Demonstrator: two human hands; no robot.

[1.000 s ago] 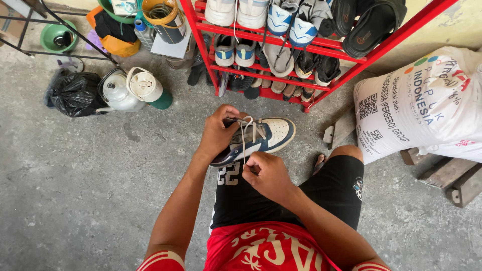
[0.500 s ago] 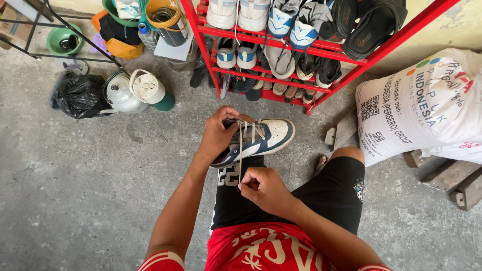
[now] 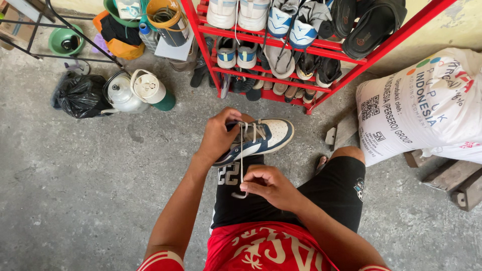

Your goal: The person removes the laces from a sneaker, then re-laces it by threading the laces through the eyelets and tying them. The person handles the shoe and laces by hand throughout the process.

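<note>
From the head camera, you look down at your own lap, where a navy and white leather sneaker with a cream toe cap (image 3: 256, 139) rests on your left knee, its toe pointing right toward the red metal shoe rack (image 3: 281, 80). Your left hand (image 3: 218, 136) is curled around the heel end and collar of the sneaker, fingers clenched on it so it sits steady. Your right hand (image 3: 268, 184) sits lower, over your black shorts (image 3: 301, 200), with thumb and fingertips pinched on the thin white shoelace (image 3: 241, 155). The lace runs straight up from that pinch to the eyelets, taut, and its short free end curls out just below your fingers.

Beyond the sneaker, the rack's shelves hold pairs of trainers and dark sandals. To its left on the grey concrete floor (image 3: 100, 180) stand a white metal kettle (image 3: 120, 94) and a white and green plastic jug (image 3: 153, 91), touching each other, with a knotted black plastic bag (image 3: 80, 95) just beside the kettle. A large white woven sack (image 3: 422, 100) lies at the right, resting partly on wooden planks (image 3: 452, 175).
</note>
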